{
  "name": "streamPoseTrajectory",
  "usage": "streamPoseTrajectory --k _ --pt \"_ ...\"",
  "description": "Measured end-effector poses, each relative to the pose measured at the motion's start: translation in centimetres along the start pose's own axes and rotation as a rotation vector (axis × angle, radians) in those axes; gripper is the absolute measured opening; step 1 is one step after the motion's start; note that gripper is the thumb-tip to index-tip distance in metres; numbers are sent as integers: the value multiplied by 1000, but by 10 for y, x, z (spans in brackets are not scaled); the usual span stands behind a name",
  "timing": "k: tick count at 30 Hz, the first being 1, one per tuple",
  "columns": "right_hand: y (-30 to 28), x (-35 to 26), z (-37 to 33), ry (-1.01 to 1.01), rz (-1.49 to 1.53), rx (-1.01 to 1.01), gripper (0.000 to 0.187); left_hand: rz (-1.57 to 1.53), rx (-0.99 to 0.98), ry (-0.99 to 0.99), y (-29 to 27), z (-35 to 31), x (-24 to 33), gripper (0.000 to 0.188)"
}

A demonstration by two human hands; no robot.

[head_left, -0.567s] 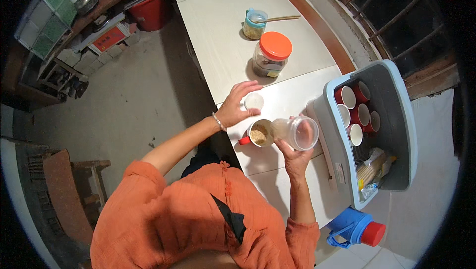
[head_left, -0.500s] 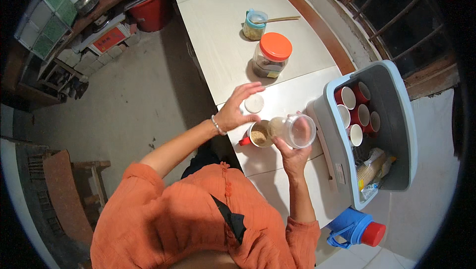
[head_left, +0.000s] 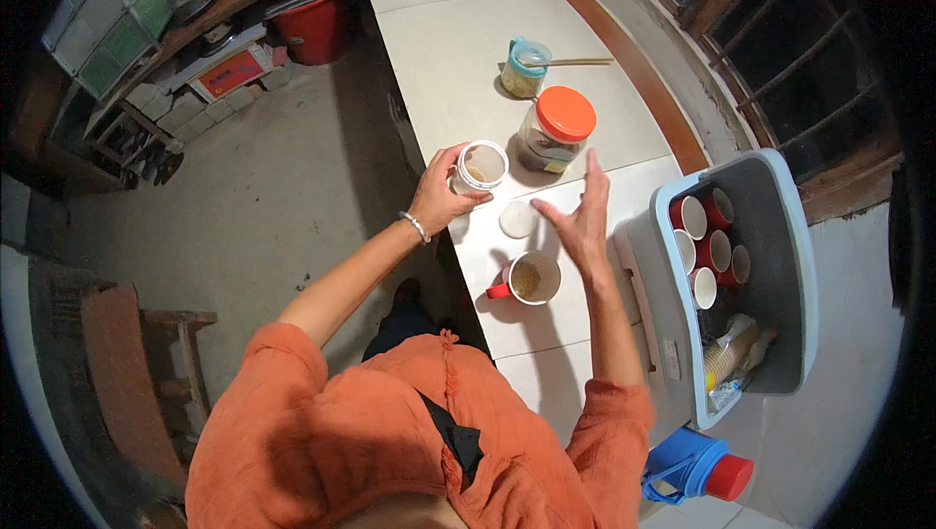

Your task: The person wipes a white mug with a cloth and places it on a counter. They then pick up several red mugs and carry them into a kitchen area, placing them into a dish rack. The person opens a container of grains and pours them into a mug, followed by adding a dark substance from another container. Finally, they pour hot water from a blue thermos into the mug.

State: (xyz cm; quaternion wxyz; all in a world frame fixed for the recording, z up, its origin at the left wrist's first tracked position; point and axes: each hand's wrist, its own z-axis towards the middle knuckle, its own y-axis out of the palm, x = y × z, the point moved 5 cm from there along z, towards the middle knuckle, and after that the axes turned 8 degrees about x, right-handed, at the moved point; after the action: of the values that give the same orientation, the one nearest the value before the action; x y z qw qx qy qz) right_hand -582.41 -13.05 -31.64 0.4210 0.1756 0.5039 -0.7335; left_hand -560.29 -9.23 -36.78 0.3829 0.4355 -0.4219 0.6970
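My left hand [head_left: 444,190] is wrapped round a clear plastic jar [head_left: 482,166] with a white rim, its mouth uncovered and a little tan stuff inside. Fingers and thumb apart, my right hand [head_left: 583,222] reaches over the table and holds nothing. The round white lid [head_left: 517,220] lies flat close to my right thumb. Nearer to me stands a mug [head_left: 548,278], white inside with a red handle, and brownish granules cover its bottom. Just beyond my hands is a larger clear jar with an orange lid [head_left: 566,114], closed, holding something dark.
Farther back stands a small teal-lidded jar [head_left: 525,69] with a pair of sticks across it. On the right, a grey-blue bin [head_left: 639,236] holds several red cups [head_left: 721,249] and a stack of paper cups [head_left: 723,358]. A blue flask [head_left: 685,461] with a red cap is below it.
The clear jar has passed from my right hand to my left, going from tilted over the mug to upright farther left. My right hand has let go and moved up beside the white lid.
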Motion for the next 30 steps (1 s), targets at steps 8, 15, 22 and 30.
streamPoseTrajectory --k 8,15,22,30 --pt "46 31 71 111 -163 113 122 53 140 -51 -3 53 -78 82" --pt "58 47 95 111 -142 113 111 43 212 -87 1 72 -78 102" --pt "17 25 71 117 2 323 97 304 206 320 6 10 -14 117" --pt "-27 -42 -18 545 849 8 93 -438 -50 289 26 -40 30 146"
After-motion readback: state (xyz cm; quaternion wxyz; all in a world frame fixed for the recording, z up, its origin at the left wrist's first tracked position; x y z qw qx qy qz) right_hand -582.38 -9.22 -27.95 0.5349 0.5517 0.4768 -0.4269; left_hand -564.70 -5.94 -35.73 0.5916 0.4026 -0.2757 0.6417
